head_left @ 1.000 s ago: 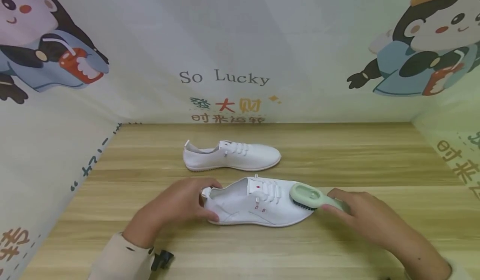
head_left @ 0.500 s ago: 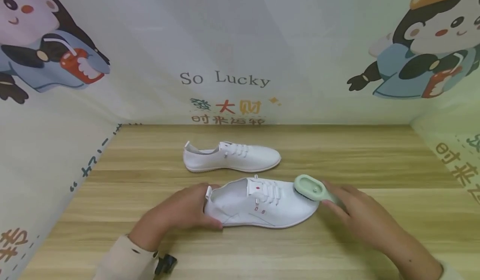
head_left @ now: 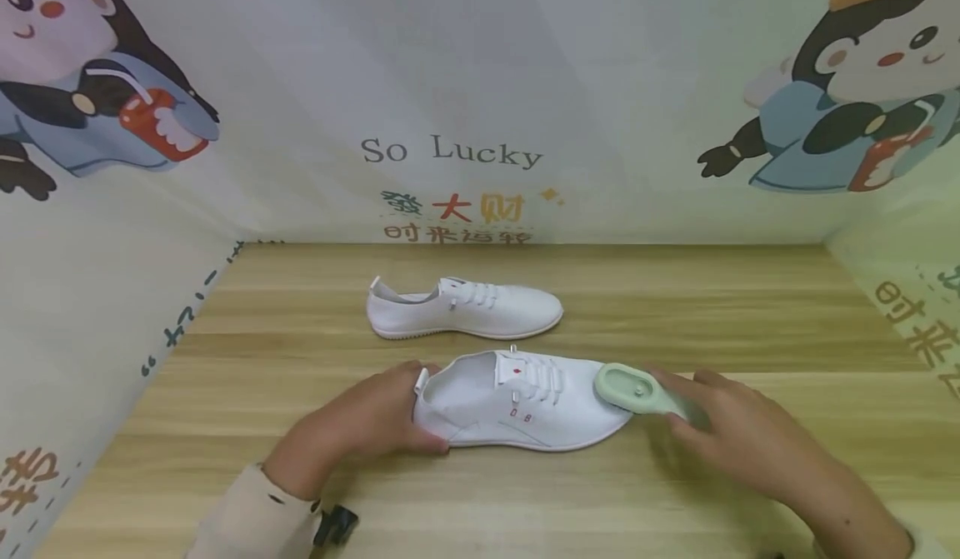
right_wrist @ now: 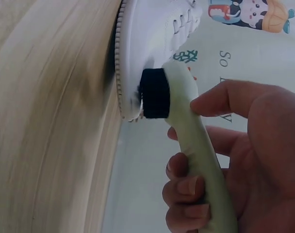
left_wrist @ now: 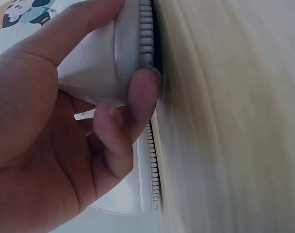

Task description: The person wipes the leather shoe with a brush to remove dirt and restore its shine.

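Note:
A white lace-up shoe [head_left: 480,413] lies on the wooden surface, toe to the right. My left hand [head_left: 375,409] grips its heel, thumb on the near side; in the left wrist view the fingers [left_wrist: 142,92] curl about the heel by the ridged sole. My right hand [head_left: 738,434] holds a pale green brush [head_left: 637,388] by its handle, the head over the shoe's toe. Dark bristles [right_wrist: 155,93] face the toe in the right wrist view, with fingers wrapped round the handle [right_wrist: 205,165].
A second white shoe [head_left: 502,311] lies behind the first, also toe right. Printed cloth walls [head_left: 450,59] with cartoon figures and lettering enclose the wooden surface [head_left: 712,309] at the back and sides. A small black object [head_left: 336,526] sits by the left sleeve [head_left: 255,517].
The brush has shifted a little right across the toe and its head has tilted. My left hand has slid slightly right round the heel, while both shoes stay nearly in place.

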Tool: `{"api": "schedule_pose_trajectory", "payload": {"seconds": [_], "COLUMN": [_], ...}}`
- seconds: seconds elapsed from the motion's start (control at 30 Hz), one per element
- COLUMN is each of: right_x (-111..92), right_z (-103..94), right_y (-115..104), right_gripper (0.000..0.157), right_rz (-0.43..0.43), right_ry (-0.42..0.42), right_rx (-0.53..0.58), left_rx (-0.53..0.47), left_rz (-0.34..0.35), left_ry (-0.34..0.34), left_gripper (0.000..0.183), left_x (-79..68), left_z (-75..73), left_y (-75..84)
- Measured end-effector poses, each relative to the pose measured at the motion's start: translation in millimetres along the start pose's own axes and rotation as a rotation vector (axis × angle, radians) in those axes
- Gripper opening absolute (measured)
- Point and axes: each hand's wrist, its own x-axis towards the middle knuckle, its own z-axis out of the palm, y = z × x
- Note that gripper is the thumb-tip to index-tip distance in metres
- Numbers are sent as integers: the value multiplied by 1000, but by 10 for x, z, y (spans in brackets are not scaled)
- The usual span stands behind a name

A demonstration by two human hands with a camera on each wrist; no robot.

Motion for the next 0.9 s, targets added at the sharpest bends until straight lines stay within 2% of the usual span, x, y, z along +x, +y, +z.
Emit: {"api": "schedule_pose_trajectory", "payload": {"seconds": [0.17, 0.3, 0.4, 0.63, 0.9], "right_x": [0, 5, 6, 28, -13], "right_z": [22, 83, 130, 151, 86], "right_y": [-66, -97, -106, -101, -65], "right_gripper": [54, 53, 53, 55, 52], "right_rz": [-47, -130, -165, -105, -5], "right_ry": [-50, -7, 34, 115, 54], "right_rx": [70, 64, 39, 8, -17], "left_rx": [34, 30, 24, 15, 48], "left_rz": [-16, -16, -7, -23, -37], "left_ry": [21, 42, 32, 36, 57], "left_gripper": [88, 87, 84, 87, 87], "left_x": [-2, 14, 17, 28, 15], "left_z": [33, 26, 31, 36, 59], "left_y": [7, 24, 27, 34, 40]}}
